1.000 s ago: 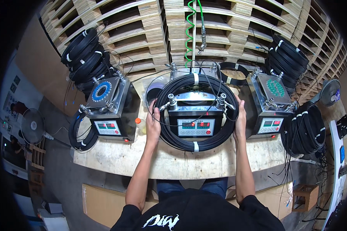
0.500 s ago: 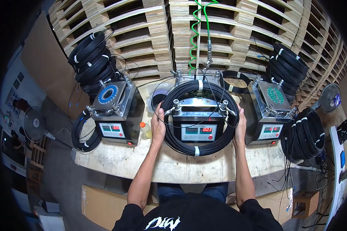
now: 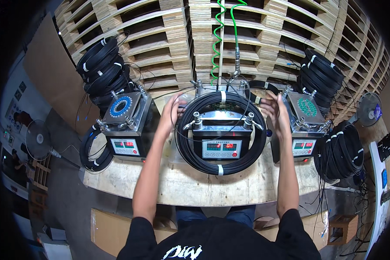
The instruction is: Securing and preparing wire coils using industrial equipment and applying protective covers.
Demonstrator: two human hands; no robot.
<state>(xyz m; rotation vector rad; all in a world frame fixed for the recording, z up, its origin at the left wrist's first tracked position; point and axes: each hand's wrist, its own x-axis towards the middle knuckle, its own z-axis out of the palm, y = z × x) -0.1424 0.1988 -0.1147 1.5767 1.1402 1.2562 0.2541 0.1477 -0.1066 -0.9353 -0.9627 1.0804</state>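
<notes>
A large coil of black cable (image 3: 190, 158), bound with white ties, rests around the middle polishing machine (image 3: 221, 149), a boxy metal unit with a lit red display and clamp posts at its top corners. My left hand (image 3: 170, 113) is raised just off the coil's left side, fingers apart, with a thin loose strand of cable passing close by it. On the other side, my right hand (image 3: 278, 112) hovers between the coil and the right machine, its fingers spread and slightly blurred. Neither hand appears to grip anything.
Similar machines stand at left (image 3: 125, 145) and right (image 3: 303, 146), with blue and green connector rings on top. Black cable coils are stacked at back left (image 3: 102, 71) and right (image 3: 323, 80). A green air hose (image 3: 235, 30) hangs before wooden pallets (image 3: 160, 32).
Both hands have let go of the coil's sides and moved up and outward. The coil stays around the middle machine, whose display digits have changed.
</notes>
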